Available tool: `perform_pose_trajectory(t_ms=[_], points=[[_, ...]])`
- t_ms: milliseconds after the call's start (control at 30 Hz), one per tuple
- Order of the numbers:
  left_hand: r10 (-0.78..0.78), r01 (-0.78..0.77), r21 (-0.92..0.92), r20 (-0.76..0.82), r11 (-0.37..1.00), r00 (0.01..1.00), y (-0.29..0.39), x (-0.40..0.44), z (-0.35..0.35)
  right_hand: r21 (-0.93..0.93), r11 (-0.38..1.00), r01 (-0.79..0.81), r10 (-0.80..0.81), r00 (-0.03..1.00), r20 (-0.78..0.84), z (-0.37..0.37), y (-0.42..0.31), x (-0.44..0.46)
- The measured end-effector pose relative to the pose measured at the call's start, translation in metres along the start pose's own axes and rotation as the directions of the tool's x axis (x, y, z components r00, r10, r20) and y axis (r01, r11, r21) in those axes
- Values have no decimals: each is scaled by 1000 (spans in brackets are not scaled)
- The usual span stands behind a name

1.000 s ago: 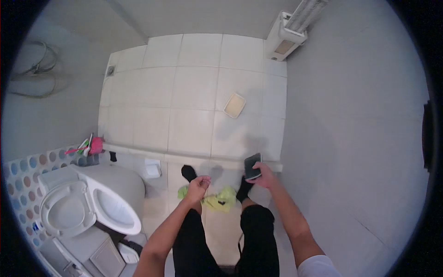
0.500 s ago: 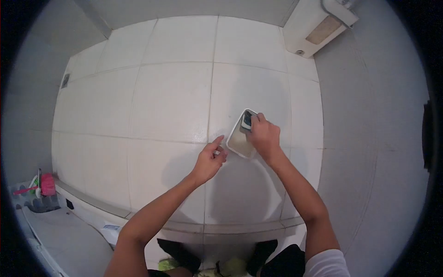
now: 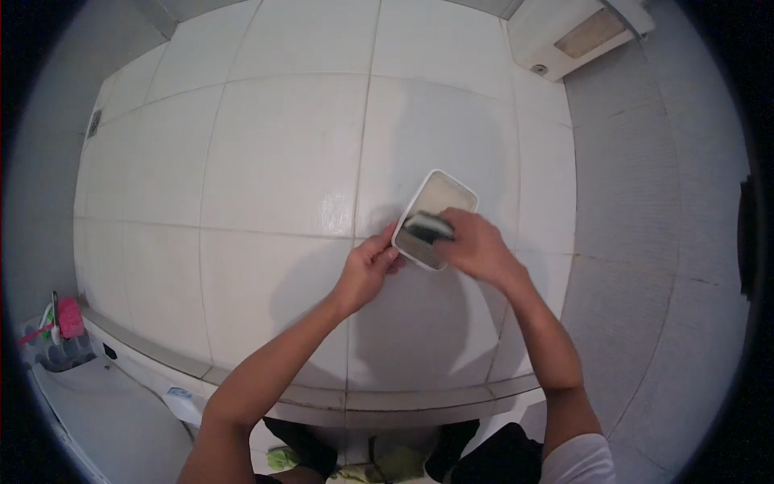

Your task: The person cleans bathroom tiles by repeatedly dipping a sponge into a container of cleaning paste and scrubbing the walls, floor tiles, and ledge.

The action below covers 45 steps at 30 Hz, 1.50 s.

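Person's right hand clamped on sponge within tub outline; sponge's long axis near left–right, right end slightly lower. Left hand grips tub's near-left corner; tub slants lower-left to upper-right.

A rectangular, white-rimmed tub sits slantwise just right of the frame's centre, a blurred dark-and-pale sponge tilted over its opening.

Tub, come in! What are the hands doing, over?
Left hand at tub rim. Right hand gripping scrubber, in or just over tub. Nothing seen blocking.
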<state>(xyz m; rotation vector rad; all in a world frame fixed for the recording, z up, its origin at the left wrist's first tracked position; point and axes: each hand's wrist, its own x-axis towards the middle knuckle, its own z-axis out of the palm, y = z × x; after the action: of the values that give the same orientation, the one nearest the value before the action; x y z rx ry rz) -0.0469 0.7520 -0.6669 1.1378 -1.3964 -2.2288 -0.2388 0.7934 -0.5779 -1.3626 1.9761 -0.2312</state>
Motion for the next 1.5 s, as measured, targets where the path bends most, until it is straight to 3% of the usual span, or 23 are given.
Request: perform_pose_trajectory(t_ms=[100,167,233,367,467,533,567,600,667,700,733,767,833,900,967,1033,1100,1167,1233,1333,1400,1467,1500], points=[[-69,73,-99,46,992,997,4,1,-5,233,973,-2,-30,991,134,3,14,5],[-83,94,-169,72,981,994,9,5,-6,305,951,50,-77,994,76,5,19,1],[-105,108,-60,62,992,993,13,7,-4,507,842,-185,107,978,180,-9,31,-1],[-55,57,-77,19,995,998,3,12,2,688,718,-105,161,987,-17,-62,45,-8],[27,-30,174,21,984,999,-14,14,11,789,614,-6,245,952,-183,-77,42,-5],[78,-232,520,302,822,950,-30,2,25,812,576,99,244,927,-286,-69,32,1],[59,-240,515,344,823,937,-29,-9,41,804,561,199,143,933,-331,-53,36,8],[40,-248,512,384,823,923,-26,-22,54,698,683,215,105,917,-386,-34,31,11],[74,-331,520,453,787,888,-34,-44,57,400,782,479,-289,846,-448,16,22,14],[97,-409,519,525,751,845,-35,-49,56,30,807,590,-541,758,-364,43,27,22],[3,-448,615,587,649,810,-23,-56,43,-38,731,681,-666,700,-258,64,18,16],[-98,-497,687,632,530,769,-5,-60,18,-322,665,674,-715,699,-14,84,13,13],[233,-698,620,664,358,710,-18,-56,-43,-531,563,633,-753,658,-14,93,30,51],[478,-501,858,396,112,784,-6,-49,-80,-382,817,432,-564,736,-374,51,40,90],[513,-178,983,174,-42,841,-12,-41,-115,-378,870,317,-450,824,-345,21,43,104],[452,-131,981,183,-145,873,-7,-37,-123,-429,715,552,-663,731,-164,54,45,79],[453,-153,982,187,-112,872,-14,-35,-128,-402,648,647,-693,720,42,63,33,43],[449,-164,982,188,-92,874,-16,-39,-129,-437,648,623,-673,738,55,53,37,31],[467,-171,980,197,-97,862,-11,-32,-129,-241,739,629,-662,744,-88,25,36,19],[485,-177,978,208,-108,850,-12,-34,-128,286,843,456,-335,860,-384,-5,78,-16],[485,-183,977,212,-106,849,-13,-33,-129,114,980,162,-104,911,-399,-24,111,-56],[475,-174,978,208,-114,855,-12,-33,-129,-191,980,-55,19,983,-185,-32,140,-108],[477,-174,978,208,-115,854,-11,-32,-130,-112,986,-127,125,992,-32,-33,127,-134]])
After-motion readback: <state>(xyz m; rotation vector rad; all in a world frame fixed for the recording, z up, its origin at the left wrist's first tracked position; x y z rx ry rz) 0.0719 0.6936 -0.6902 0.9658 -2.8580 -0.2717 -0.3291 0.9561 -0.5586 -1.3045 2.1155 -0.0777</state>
